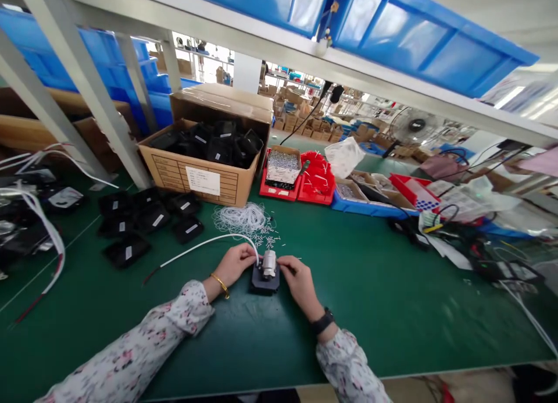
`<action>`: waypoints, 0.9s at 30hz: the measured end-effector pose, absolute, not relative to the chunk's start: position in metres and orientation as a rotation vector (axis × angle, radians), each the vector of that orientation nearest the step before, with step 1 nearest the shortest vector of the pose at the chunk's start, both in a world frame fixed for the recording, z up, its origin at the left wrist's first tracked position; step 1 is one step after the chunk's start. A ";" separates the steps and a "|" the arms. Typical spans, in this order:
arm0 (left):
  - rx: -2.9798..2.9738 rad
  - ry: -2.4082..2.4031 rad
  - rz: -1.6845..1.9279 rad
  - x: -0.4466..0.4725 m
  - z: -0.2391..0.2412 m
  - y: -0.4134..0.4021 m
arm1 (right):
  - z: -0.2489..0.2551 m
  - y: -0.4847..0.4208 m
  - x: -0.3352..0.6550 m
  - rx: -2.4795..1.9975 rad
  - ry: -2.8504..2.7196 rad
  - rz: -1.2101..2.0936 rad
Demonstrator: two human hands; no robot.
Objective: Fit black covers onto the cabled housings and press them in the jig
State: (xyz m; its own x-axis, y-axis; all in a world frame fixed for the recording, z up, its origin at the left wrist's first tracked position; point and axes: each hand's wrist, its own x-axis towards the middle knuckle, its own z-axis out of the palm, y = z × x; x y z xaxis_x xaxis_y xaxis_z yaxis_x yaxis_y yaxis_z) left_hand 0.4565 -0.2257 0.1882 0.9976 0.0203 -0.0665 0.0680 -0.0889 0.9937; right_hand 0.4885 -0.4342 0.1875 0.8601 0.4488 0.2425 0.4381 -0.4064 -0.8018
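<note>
A black plastic housing [264,285] with a silver cylindrical motor [269,263] on it sits on the green bench in front of me. A white cable [204,240] rises from the housing's left side and arcs left to a dark red end. My left hand [238,263] is closed, its fingertips pinched at the cable where it meets the housing. On the other side, my right hand [300,280] has thumb and forefinger together against the motor's right side; what lies between them is too small to make out.
Beyond the hands lie white string-like loops [242,218] and small white tubes [268,238]. Several black housings [152,217] rest left, before a cardboard box [198,173] of more. Red bins [316,179] and a blue tray [375,204] line the back. A shelf [349,66] crosses overhead.
</note>
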 end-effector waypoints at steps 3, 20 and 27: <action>1.780 0.004 -0.055 0.461 0.185 -0.221 | 0.186 -0.441 0.498 -2.091 -0.594 0.038; 2.441 -0.175 -0.029 0.499 0.191 -0.217 | 0.202 -0.425 0.516 -2.087 -0.362 0.094; 2.569 -0.233 -0.110 0.511 0.189 -0.220 | 0.193 -0.429 0.433 -1.530 0.035 0.172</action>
State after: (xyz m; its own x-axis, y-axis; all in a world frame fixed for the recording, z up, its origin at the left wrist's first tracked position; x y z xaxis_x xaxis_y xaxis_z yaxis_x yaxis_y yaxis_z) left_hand 0.5111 -0.2204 0.1895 0.9816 -0.1884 -0.0308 -0.1429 -0.8322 0.5358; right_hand 0.4334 -0.4294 0.1930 0.9874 0.0900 -0.1301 -0.1334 0.0311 -0.9906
